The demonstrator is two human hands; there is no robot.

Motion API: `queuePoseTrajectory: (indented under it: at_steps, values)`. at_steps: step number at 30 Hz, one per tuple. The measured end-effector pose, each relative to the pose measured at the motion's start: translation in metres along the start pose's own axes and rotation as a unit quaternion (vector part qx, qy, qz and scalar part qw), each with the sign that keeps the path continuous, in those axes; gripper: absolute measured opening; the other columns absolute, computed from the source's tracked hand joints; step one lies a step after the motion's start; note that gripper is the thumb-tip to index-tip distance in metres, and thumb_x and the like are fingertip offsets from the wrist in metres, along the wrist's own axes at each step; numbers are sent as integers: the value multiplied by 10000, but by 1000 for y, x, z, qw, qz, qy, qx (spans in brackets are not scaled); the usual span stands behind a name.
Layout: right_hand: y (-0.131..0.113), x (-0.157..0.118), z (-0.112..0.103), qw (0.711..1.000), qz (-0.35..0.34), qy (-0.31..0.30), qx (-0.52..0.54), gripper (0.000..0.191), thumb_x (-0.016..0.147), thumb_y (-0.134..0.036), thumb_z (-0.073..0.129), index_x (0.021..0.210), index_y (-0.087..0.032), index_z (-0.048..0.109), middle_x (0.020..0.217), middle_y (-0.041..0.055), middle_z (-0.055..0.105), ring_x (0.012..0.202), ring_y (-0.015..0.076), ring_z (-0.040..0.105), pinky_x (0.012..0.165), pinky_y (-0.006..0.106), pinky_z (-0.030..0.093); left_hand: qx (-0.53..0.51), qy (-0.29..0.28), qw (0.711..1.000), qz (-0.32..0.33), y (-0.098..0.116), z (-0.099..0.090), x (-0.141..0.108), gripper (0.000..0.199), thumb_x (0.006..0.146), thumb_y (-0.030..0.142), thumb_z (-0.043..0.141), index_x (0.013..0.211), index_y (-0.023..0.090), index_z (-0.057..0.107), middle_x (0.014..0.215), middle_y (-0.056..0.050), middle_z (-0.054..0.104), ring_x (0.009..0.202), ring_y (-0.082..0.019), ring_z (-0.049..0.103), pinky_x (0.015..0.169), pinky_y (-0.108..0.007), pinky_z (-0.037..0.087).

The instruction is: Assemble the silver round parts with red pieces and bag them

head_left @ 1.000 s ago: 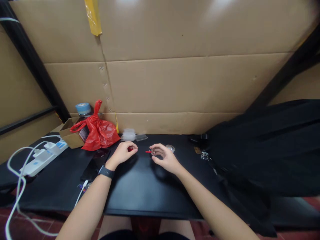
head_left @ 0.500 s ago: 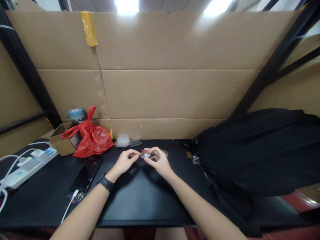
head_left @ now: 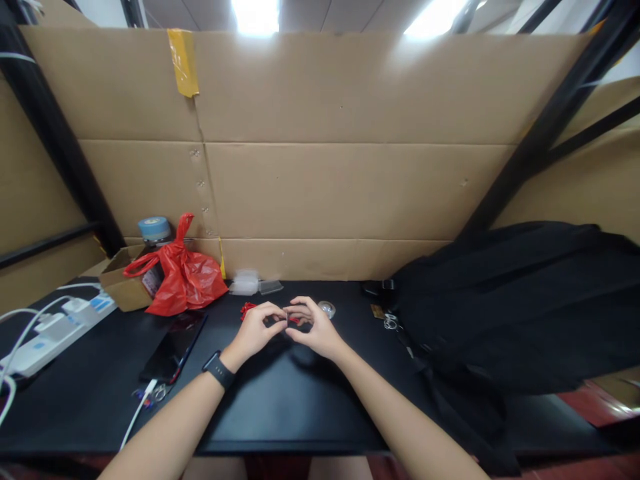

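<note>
Over the middle of the black table (head_left: 290,400), my left hand (head_left: 257,328) and my right hand (head_left: 315,328) meet at the fingertips. Between them is a small thin disc (head_left: 287,320), seen edge-on and pinched from both sides. Something red shows behind my right fingers, too small to make out. A red crumpled item (head_left: 247,309) lies just behind my left hand. Beyond my right hand sits a small round clear container (head_left: 327,309).
On the left are a power strip (head_left: 60,333), a phone (head_left: 175,347) with a cable, a red plastic bag (head_left: 187,280) and a cardboard box (head_left: 125,283). Clear plastic pieces (head_left: 245,283) lie at the back. A black cloth bag (head_left: 520,307) covers the right side.
The disc has turned from nearly flat to edge-on. My left hand has moved right, closer to my right hand. The red item behind it and more of the round container now show.
</note>
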State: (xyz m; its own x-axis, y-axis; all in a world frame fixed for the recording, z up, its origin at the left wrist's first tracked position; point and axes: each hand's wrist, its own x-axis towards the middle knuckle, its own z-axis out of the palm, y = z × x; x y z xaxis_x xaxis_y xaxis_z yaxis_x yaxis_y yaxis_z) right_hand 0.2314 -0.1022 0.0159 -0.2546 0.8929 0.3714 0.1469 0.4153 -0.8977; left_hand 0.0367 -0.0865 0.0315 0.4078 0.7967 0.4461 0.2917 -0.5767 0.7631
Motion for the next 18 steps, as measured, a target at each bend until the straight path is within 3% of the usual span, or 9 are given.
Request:
queuePoseTrajectory:
  at_steps: [5, 9, 14, 18]
  values:
    - [2, 1, 1, 1000, -12, 7, -19, 530, 710, -221, 741, 1173, -235, 485, 1144, 97, 713, 997, 215, 691, 795, 345, 519, 50, 5, 998, 31, 1, -2, 2, 133, 903, 229, 601, 843, 172, 705, 885, -55, 696, 821, -166, 641, 789, -273, 485]
    - [4, 4, -6, 997, -19, 48, -54, 510, 716, -240, 727, 1171, -234, 498, 1138, 88, 710, 946, 202, 693, 748, 318, 515, 130, 33, 990, 42, -4, -16, 7, 160, 922, 246, 572, 851, 176, 697, 871, -50, 688, 794, -162, 632, 758, -263, 474]
    - [6, 9, -35, 975, -25, 108, -192, 373, 726, -263, 698, 1085, -233, 600, 1056, 58, 717, 913, 200, 678, 776, 316, 512, 241, 97, 965, 15, -20, -51, 10, 174, 904, 238, 550, 825, 183, 695, 852, -46, 692, 804, -176, 635, 757, -267, 468]
    - [14, 8, -62, 933, 34, 130, -335, 274, 723, -246, 685, 997, -250, 682, 976, 41, 733, 940, 217, 669, 867, 344, 511, 328, 77, 941, -46, -31, -73, 7, 138, 835, 223, 574, 775, 185, 692, 826, -47, 696, 790, -189, 641, 730, -267, 460]
